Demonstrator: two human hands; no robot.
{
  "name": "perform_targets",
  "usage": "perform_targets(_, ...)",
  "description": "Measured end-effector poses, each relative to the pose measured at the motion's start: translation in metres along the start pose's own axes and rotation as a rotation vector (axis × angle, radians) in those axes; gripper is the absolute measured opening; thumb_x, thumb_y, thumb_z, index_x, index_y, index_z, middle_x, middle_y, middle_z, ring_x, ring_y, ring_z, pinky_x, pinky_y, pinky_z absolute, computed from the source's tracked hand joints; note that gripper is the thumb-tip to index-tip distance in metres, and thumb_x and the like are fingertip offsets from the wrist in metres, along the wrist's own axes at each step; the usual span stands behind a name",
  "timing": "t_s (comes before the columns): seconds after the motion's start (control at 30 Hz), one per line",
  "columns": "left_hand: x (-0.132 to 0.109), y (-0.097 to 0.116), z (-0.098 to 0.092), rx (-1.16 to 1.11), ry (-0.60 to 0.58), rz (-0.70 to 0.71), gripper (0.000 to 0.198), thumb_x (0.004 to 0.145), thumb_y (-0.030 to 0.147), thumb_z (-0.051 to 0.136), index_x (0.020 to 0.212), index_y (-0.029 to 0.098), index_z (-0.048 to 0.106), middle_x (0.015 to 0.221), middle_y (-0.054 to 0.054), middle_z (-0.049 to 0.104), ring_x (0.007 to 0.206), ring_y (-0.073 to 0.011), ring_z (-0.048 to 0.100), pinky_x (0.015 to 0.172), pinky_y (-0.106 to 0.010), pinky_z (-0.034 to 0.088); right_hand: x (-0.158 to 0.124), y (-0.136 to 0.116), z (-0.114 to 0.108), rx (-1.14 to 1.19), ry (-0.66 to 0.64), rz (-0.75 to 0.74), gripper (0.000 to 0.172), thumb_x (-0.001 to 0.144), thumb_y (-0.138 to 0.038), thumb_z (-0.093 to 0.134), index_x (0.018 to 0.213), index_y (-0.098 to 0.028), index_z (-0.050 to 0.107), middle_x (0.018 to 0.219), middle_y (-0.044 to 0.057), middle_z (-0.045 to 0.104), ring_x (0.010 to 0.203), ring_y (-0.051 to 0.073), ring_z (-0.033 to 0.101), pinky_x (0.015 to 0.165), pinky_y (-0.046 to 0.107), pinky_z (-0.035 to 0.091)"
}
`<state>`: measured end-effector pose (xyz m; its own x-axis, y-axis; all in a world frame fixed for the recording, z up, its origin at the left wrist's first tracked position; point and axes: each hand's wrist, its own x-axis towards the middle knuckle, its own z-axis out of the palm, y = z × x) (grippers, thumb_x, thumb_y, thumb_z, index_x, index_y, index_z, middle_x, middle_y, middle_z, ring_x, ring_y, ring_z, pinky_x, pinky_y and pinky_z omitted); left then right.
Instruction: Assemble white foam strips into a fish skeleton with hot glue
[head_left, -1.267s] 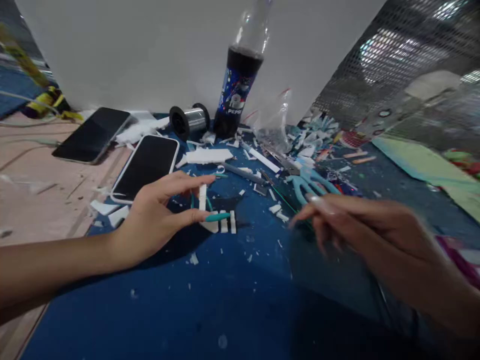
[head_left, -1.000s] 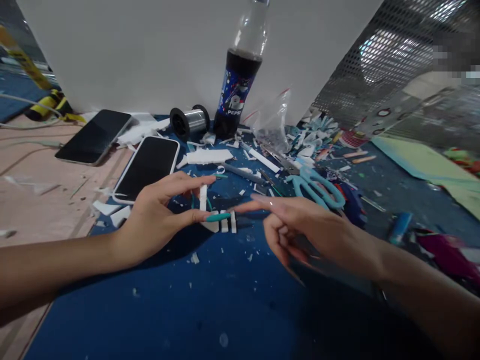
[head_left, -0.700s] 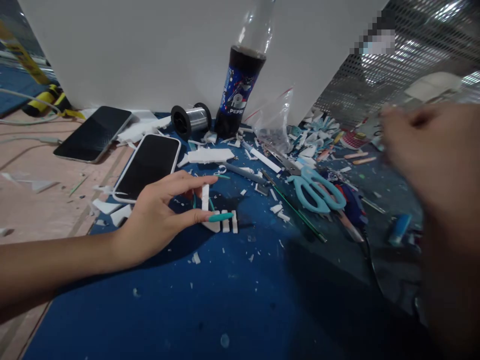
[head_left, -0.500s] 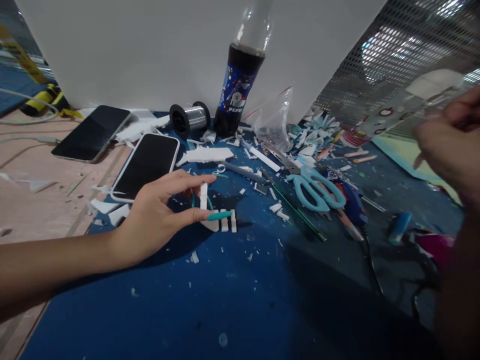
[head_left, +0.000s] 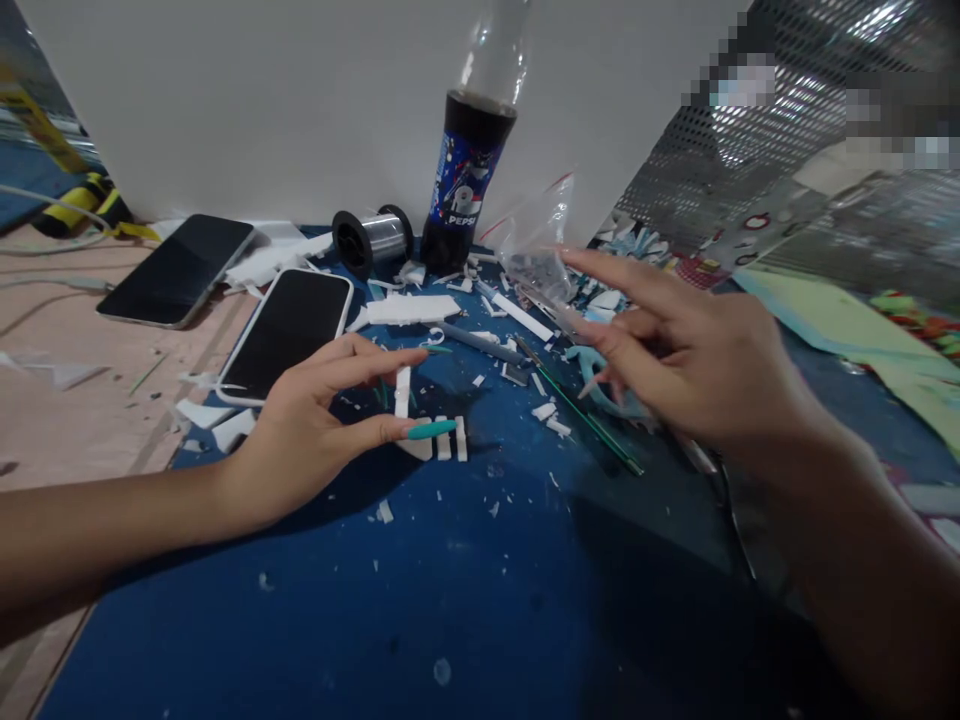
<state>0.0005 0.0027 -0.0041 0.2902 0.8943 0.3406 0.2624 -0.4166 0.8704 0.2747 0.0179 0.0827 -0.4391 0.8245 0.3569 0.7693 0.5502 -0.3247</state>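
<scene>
My left hand (head_left: 296,435) pinches a small white strip (head_left: 403,392) upright between thumb and fingertips, low over the blue tabletop (head_left: 465,580). Beside the thumb lie more short white strips (head_left: 460,440), partly behind its long teal nail. My right hand (head_left: 705,365) is slightly blurred and hovers above the light-blue-handled scissors (head_left: 591,368), index finger stretched out and thumb apart, with nothing seen in it. It covers much of the scissors. A thin green rod (head_left: 589,420) lies left of that hand.
Behind stand a Pepsi bottle (head_left: 465,185), a wire spool (head_left: 373,240) and a clear zip bag (head_left: 536,240). Two phones (head_left: 289,335) lie at left. White scraps (head_left: 412,308) litter the table. A black cable (head_left: 739,530) runs at right, near a pale green sheet (head_left: 817,320).
My right hand has come in from the far right to above the scissors, and its fingers have spread. My left hand keeps its pinch on the strip; the view has shifted slightly.
</scene>
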Motion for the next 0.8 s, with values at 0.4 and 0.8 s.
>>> perform_targets(0.4, -0.001, 0.002, -0.002, 0.019, -0.006, 0.052, 0.048, 0.074, 0.026, 0.076, 0.120, 0.037, 0.064, 0.096, -0.002, 0.056, 0.092, -0.0171, 0.053, 0.082, -0.033, 0.048, -0.004, -0.020, 0.035, 0.544, -0.098, 0.091, 0.017, 0.098, -0.028, 0.045, 0.086, -0.022, 0.055, 0.079, 0.003, 0.065, 0.078, 0.019, 0.068, 0.082, 0.040, 0.056)
perform_targets(0.8, -0.001, 0.007, -0.003, 0.048, -0.020, 0.049, 0.047, 0.069, 0.042, 0.076, 0.113, 0.052, 0.062, 0.133, 0.001, 0.048, 0.132, -0.0302, 0.035, 0.109, -0.054, 0.028, -0.007, -0.033, 0.060, 1.127, -0.432, 0.246, 0.042, 0.095, -0.049, 0.044, 0.130, -0.025, 0.041, 0.130, 0.009, 0.053, 0.119, 0.023, 0.051, 0.093, 0.041, 0.046)
